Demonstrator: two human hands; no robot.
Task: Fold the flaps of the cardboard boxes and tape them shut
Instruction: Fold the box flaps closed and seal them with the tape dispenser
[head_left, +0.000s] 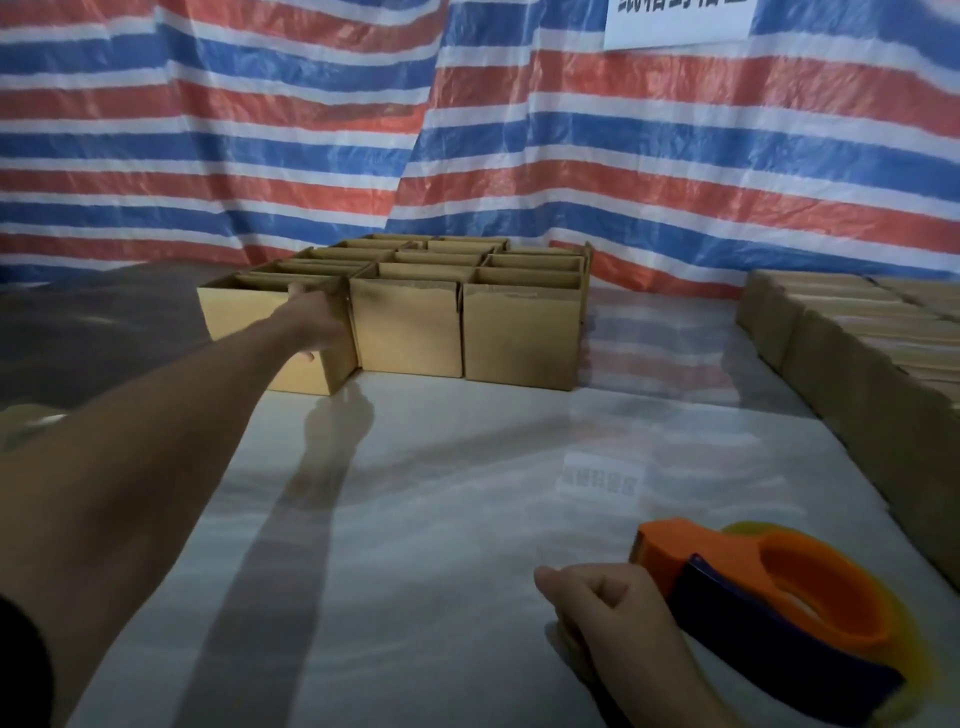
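Step in hand, by the look of it: fetching the next box, nothing folded or taped yet.

Left hand (317, 327) stretched out to 12 o'clock, gripping the right front corner of the front-left box (244, 322), with fingers over the top rim and thumb on the front face. Part of a block of open boxes (519, 332) at 12 o'clock on the bench (415, 519), packed side by side, tops open, no tape visible.

Right hand (608, 613) at 5 o'clock, fingers curled, up against the near end of the tape dispenser (779, 597). Cannot tell whether actually gripping it or just resting beside it.

Row of boxes (857, 364) along 3 o'clock, too blurred to say if sealed. Striped tarp (260, 130) behind.

Next move, likely: pull the gripped box toward 6 o'clock, clear of the neighbour touching its right side, without dragging that one along. Then fold flaps flat and bring the dispenser over for the seam.
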